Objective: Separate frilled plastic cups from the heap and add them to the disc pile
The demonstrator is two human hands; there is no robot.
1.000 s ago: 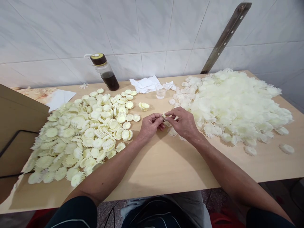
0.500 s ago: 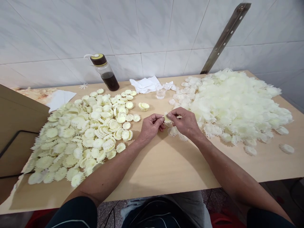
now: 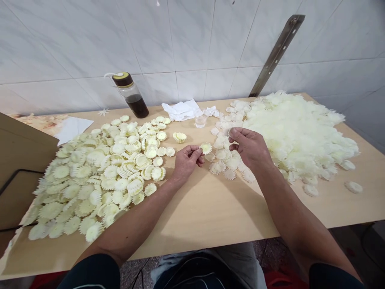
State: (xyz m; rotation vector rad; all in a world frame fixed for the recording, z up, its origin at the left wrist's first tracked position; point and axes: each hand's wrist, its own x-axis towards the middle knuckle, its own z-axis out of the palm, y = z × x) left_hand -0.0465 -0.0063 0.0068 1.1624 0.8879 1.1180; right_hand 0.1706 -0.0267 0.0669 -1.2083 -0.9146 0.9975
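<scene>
Pinched by its edge between my left thumb and fingers is a pale yellow scalloped flower piece [image 3: 206, 148], its round face turned up. My left hand [image 3: 187, 161] is just above the table, right of a heap of stacked yellow flower pieces [image 3: 117, 172]. My right hand [image 3: 249, 146] hovers over scattered thin whitish petal discs [image 3: 233, 160], thumb and forefinger pressed together. A small pale edge shows at those fingertips, too little to name. Close by on the right lies a large pile of sheer pale petal discs [image 3: 294, 128].
A bottle of dark liquid [image 3: 136, 102] stands near the tiled wall. Crumpled white tissue [image 3: 182, 110] and a small clear cup [image 3: 200, 121] sit at the back. A small flower stack [image 3: 179, 138] lies mid-table. A cardboard box [image 3: 24, 168] borders the left side.
My right hand has moved away from my left, rightward and up over the whitish discs. The left hand still holds the yellow flower piece, now more fully visible.
</scene>
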